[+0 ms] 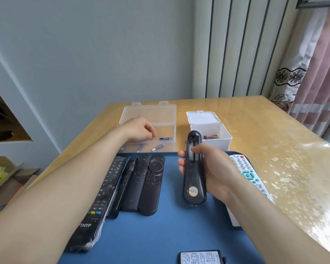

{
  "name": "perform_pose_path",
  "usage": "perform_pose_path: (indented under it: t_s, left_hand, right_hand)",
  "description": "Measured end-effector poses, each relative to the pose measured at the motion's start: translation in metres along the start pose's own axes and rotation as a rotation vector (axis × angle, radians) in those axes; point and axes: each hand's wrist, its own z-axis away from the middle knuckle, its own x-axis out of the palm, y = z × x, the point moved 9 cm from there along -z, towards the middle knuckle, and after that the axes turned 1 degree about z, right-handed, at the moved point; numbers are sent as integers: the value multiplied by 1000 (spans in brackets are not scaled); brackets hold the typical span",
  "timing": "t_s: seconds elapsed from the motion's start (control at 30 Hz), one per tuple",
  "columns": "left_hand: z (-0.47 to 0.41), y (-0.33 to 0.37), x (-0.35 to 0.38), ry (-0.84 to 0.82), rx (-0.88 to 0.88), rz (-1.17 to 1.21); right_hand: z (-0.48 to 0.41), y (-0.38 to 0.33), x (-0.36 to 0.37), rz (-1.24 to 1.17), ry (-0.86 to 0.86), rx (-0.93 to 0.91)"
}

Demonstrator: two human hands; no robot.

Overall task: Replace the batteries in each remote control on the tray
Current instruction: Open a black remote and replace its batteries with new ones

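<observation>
- Wooden table (255, 130), glossy cover; blue tray (170, 225) at near edge.
- Black remotes (149, 187), four, tray left; leftmost reads "THTF".
- White remote (250, 174), one, tray right.
- Clear box (151, 113), far left: three batteries (166, 138) visible.
- Right hand (215, 168) grips open-backed remote (193, 180), yellow sticker, above tray.
- Left hand (139, 130) curled inside clear box; any pinch cannot be told.

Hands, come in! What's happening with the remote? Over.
Left hand in clear box, at the batteries; grip unclear. Right hand grips black remote, battery bay open, looks empty. Nothing blocking.
</observation>
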Motion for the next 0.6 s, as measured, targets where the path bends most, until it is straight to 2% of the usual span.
perform_pose_path:
  t_s: [0.2,0.27,0.4,0.47,0.6]
  left_hand:
    - [-10,4,3,-56,-69,-374]
    - [-10,1,2,-99,-84,-395]
    - [-8,-6,-13,-126,-95,-262]
    - [-7,-9,-17,-157,-92,-325]
    - [-9,-22,-16,-195,-78,-611]
  right_hand:
    - [-2,0,1,5,-16,-6]
    - [-2,1,1,-2,-24,-4]
    - [-3,1,1,-26,-39,1]
    - [-3,0,1,-28,-47,2]
    - [-4,3,2,-11,-42,10]
